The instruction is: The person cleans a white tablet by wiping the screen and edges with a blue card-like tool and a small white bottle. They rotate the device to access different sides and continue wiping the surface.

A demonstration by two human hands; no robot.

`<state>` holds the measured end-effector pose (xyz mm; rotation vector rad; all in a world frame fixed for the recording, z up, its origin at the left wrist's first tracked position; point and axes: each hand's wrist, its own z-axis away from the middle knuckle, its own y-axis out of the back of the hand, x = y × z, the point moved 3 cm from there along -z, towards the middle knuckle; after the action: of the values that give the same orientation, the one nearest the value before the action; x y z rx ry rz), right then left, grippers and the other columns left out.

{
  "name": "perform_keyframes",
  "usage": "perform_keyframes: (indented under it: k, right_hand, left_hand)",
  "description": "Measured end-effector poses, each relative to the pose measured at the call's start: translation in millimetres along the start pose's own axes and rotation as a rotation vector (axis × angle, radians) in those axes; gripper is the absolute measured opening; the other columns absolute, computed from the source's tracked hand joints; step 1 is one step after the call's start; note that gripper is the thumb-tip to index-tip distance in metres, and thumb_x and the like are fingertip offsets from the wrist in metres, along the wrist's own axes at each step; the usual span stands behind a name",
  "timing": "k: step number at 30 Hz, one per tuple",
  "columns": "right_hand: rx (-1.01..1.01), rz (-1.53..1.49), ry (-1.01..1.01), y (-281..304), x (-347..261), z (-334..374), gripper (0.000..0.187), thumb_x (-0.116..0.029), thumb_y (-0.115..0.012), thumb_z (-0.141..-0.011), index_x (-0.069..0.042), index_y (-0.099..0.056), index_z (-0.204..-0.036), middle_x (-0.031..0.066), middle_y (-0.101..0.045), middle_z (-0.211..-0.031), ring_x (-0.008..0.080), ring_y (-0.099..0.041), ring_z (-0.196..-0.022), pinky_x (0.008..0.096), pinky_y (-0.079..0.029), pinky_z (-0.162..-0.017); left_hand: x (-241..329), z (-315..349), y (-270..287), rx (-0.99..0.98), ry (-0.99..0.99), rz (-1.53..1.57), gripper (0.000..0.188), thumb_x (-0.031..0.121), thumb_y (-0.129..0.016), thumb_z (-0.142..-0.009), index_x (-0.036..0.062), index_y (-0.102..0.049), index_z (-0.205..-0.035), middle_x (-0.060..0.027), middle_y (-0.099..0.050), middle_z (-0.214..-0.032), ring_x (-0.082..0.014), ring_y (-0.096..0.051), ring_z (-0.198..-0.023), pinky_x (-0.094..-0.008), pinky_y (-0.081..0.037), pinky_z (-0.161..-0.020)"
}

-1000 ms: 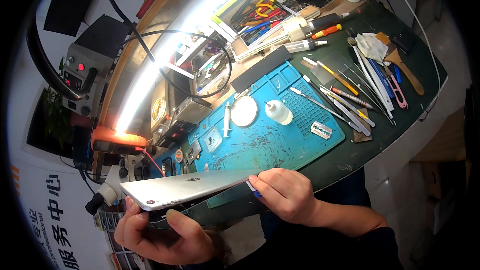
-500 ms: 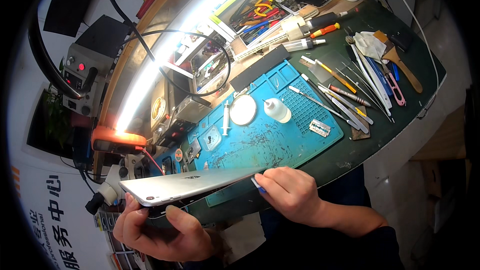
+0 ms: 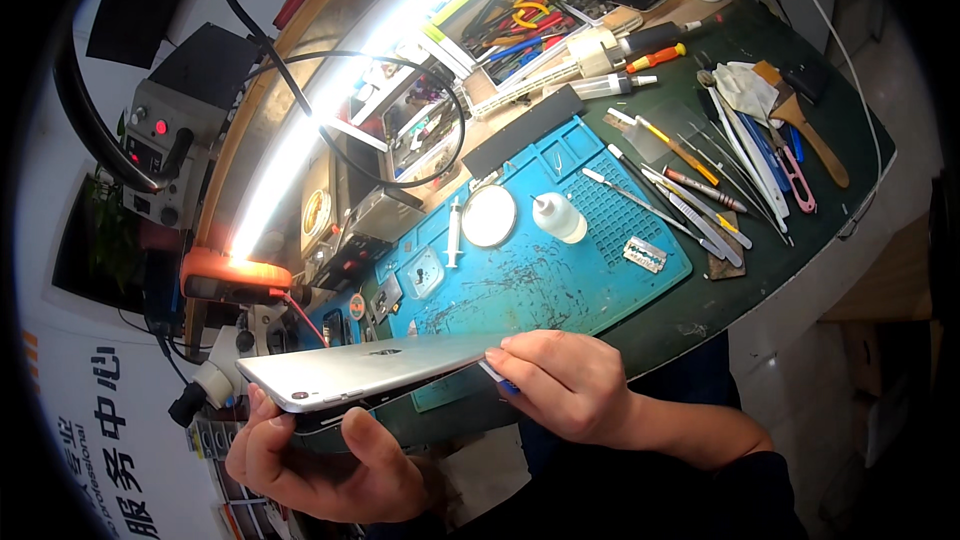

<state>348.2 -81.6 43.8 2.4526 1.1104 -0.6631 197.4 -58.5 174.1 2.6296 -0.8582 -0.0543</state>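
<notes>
A silver tablet (image 3: 360, 368) is tilted with its back facing up, just over the near edge of the bench. Fingers of my left hand (image 3: 320, 470) support its left end beside the camera corner, and my left thumb sticks up in front of the near edge. At the tablet's right end, my right hand (image 3: 570, 385) pinches a thin white-and-blue piece like a plastic card (image 3: 497, 376) against the near edge. Most of that piece is covered by my fingers. A dark gap shows along the near edge, with the tablet's underside hidden.
Beyond the tablet lies a blue repair mat (image 3: 480, 300) bearing a white dropper bottle (image 3: 558, 218), a round white dish (image 3: 489, 216), a syringe (image 3: 453, 232) and a razor blade (image 3: 645, 254). Tweezers, brushes and knives (image 3: 740, 160) crowd the right. An orange meter (image 3: 232, 277) stands left.
My right hand has slid a little leftward along the tablet's near edge with the card-like piece. My left hand stays nearly in place at the other end.
</notes>
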Motion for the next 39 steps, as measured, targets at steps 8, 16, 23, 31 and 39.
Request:
perform_keyframes:
  k: [8, 16, 23, 31, 39]
  right_hand:
    - [-0.001, 0.013, 0.001, -1, 2, 2, 0.029, -0.007, -0.082, -0.081, 0.000, -0.074, -0.108, 0.0095, -0.073, -0.099, 0.0237, -0.073, -0.081, 0.0324, -0.061, -0.066]
    - [-0.023, 0.068, -0.004, -1, 1, 4, 0.027, -0.007, -0.081, -0.082, 0.000, -0.074, -0.108, 0.0096, -0.072, -0.098, 0.0237, -0.073, -0.080, 0.0327, -0.060, -0.065]
    - [-0.081, 0.103, -0.064, -1, 9, 17, 0.024, -0.005, -0.070, -0.083, 0.005, -0.071, -0.105, 0.0130, -0.070, -0.098, 0.0269, -0.073, -0.085, 0.0348, -0.062, -0.069]
    - [-0.158, 0.201, -0.136, 1, 10, 22, 0.022, -0.005, -0.069, -0.082, 0.003, -0.070, -0.102, 0.0089, -0.065, -0.093, 0.0229, -0.069, -0.082, 0.0326, -0.058, -0.066]
    - [-0.167, 0.208, -0.135, 6, 5, 22, 0.021, -0.006, -0.070, -0.084, 0.002, -0.070, -0.103, 0.0085, -0.067, -0.096, 0.0227, -0.070, -0.082, 0.0322, -0.059, -0.066]
  left_hand:
    - [-1, -1, 2, -0.075, -0.098, -0.043, 0.034, 0.008, -0.059, -0.091, 0.0031, -0.047, -0.122, -0.0158, -0.053, -0.118, -0.0243, -0.059, -0.111, -0.0390, -0.054, -0.097]
    - [1, 0, 1, -0.053, -0.097, -0.069, 0.036, 0.007, -0.058, -0.086, 0.0022, -0.046, -0.120, -0.0170, -0.053, -0.119, -0.0252, -0.059, -0.110, -0.0393, -0.055, -0.096]
    - [1, 0, 0, -0.047, -0.089, -0.051, 0.037, 0.005, -0.057, -0.084, 0.0009, -0.047, -0.120, -0.0182, -0.054, -0.120, -0.0258, -0.059, -0.112, -0.0390, -0.055, -0.096]
    - [3, 0, -3, -0.018, -0.083, -0.057, 0.038, 0.001, -0.055, -0.083, 0.0007, -0.048, -0.120, -0.0171, -0.054, -0.119, -0.0271, -0.059, -0.113, -0.0413, -0.052, -0.103]
    - [2, -3, 0, -0.055, -0.085, -0.086, 0.037, -0.001, -0.053, -0.083, 0.0012, -0.047, -0.120, -0.0172, -0.054, -0.119, -0.0280, -0.059, -0.115, -0.0428, -0.052, -0.105]
